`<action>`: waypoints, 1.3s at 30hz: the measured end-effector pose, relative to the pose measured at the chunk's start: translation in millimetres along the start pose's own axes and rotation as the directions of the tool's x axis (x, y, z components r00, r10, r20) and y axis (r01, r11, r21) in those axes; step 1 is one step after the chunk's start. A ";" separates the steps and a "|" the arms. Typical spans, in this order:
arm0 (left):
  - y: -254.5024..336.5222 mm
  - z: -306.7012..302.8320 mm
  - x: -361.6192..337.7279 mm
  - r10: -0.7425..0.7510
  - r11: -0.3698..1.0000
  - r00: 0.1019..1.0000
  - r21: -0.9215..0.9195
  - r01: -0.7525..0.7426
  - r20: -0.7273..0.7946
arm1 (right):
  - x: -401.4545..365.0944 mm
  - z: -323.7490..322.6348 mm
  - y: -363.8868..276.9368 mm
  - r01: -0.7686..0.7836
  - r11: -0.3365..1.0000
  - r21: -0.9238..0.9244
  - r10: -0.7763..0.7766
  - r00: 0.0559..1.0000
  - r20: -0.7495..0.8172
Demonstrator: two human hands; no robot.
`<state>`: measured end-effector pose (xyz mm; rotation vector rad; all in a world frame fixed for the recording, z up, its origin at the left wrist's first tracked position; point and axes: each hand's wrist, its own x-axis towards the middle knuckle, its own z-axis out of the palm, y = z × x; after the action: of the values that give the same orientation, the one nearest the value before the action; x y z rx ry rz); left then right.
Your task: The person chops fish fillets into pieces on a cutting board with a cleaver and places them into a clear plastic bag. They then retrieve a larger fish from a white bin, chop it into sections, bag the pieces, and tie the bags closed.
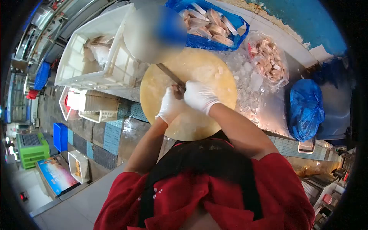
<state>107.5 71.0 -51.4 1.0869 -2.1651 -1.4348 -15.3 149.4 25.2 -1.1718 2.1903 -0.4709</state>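
Observation:
A round, yellowish cutting board (199, 126) lies below both gloved hands. My right hand (200, 96), in a white glove, is closed round the near end of a dark knife (168, 73), whose blade points to the upper left over the board. Right beside it, my left hand (170, 105), also gloved in white, has its fingers closed against a small brownish thing (177, 92) that I cannot make out. The two hands nearly touch. A blurred round patch hides the board's upper left edge.
A white crate (115, 65) stands at the upper left. Behind the board, a blue bag (240, 37) holds pale meat or fish pieces. Crushed ice (245, 88) and a clear bag of chunks (268, 59) lie to the right. A tied blue bag (306, 109) sits farther right.

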 end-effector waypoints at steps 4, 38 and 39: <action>-12.6 -35.3 7.4 -0.086 0.988 0.989 -0.114 0.100 0.120 | 5.2 -15.7 43.8 -0.102 0.938 0.330 0.122 0.992 -0.041; 88.0 41.6 1.3 0.257 0.750 0.887 0.499 -0.433 0.384 | -19.8 -85.6 217.1 -0.081 0.974 -0.213 -0.077 0.763 -0.642; 75.6 39.1 6.9 0.271 0.787 0.887 0.445 -0.428 0.373 | -18.6 -97.7 229.5 -0.130 0.982 -0.136 -0.007 0.697 -0.717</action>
<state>46.9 106.4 -2.6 0.5652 -2.8875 -0.8980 -214.3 293.0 -23.2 -1.1084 2.9899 -0.8291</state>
